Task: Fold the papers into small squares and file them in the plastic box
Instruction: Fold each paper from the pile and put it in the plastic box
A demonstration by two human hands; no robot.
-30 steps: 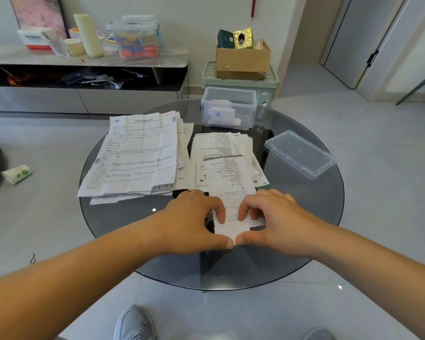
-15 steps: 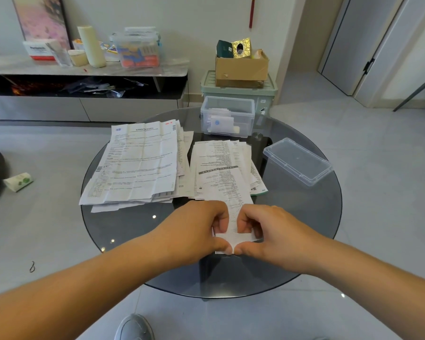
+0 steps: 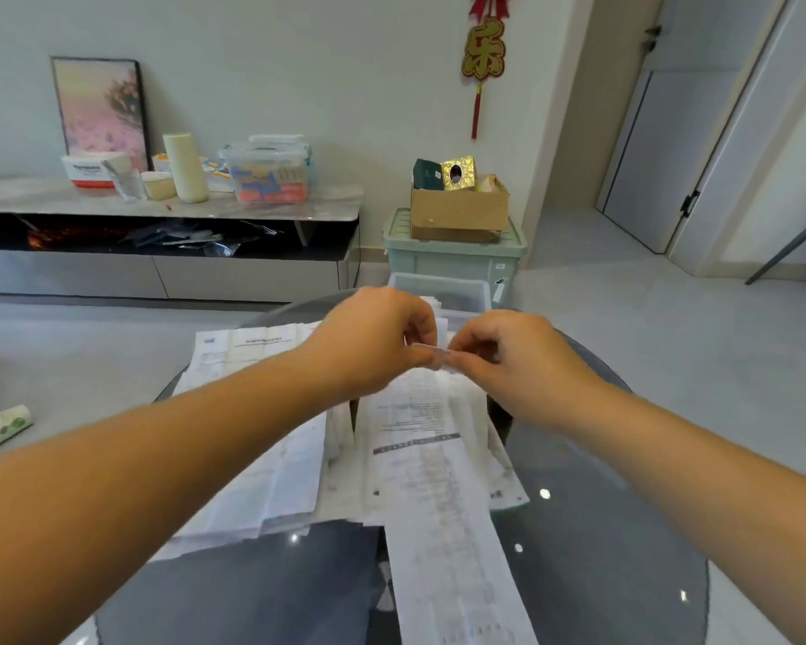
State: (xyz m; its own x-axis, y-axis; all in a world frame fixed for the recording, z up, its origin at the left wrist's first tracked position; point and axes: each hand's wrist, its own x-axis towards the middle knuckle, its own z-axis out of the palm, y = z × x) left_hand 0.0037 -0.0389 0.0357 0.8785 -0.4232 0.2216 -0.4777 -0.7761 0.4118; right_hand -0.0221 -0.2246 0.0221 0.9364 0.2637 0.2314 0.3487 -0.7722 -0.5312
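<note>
Both hands have risen off the tabletop [image 3: 601, 528] toward 12 o'clock; my left fingers [image 3: 422, 330] and right fingers [image 3: 473, 349] clamp the folded slip [image 3: 431, 352] between them; the box [image 3: 461, 293] lies just beyond at 12, neither hand clearly nearer.

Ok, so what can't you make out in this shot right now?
Head view only:
- folded paper: just a blurred edge shows, pinched between the left hand and right hand; its shape and fold count are hidden by the fingers.
- plastic box: both hands cover most of it, contents unclear.
- long receipt: print too blurred to read, lower end cut off by the bottom edge.
- paper stack: partly under the left forearm.
</note>
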